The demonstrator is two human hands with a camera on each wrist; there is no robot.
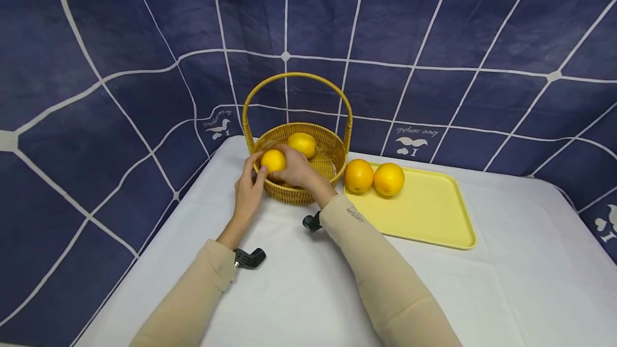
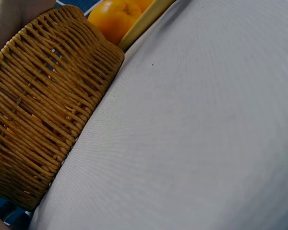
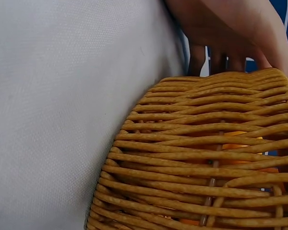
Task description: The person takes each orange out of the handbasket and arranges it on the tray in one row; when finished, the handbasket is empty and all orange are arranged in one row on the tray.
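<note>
A woven basket point(image 1: 336, 150) with a tall handle stands at the back of the white table. My right hand point(image 1: 285, 170) reaches over its near left rim and grips a yellow-orange fruit point(image 1: 273, 160). My left hand point(image 1: 250, 178) rests against the basket's outer left wall, fingers fairly straight, thumb close under that fruit. A second fruit point(image 1: 302, 144) lies inside the basket. The basket wall point(image 2: 33, 120) fills the left wrist view. In the right wrist view, fingers point(image 3: 221, 33) hang over the basket's rim point(image 3: 216, 79).
A yellow tray point(image 1: 424, 213) lies right of the basket, with two oranges point(image 1: 359, 175) point(image 1: 388, 179) at its near-left corner. One orange point(image 2: 116, 17) shows in the left wrist view. White cloth point(image 1: 308, 283) covers the table; a blue gridded backdrop point(image 1: 120, 42) rises behind.
</note>
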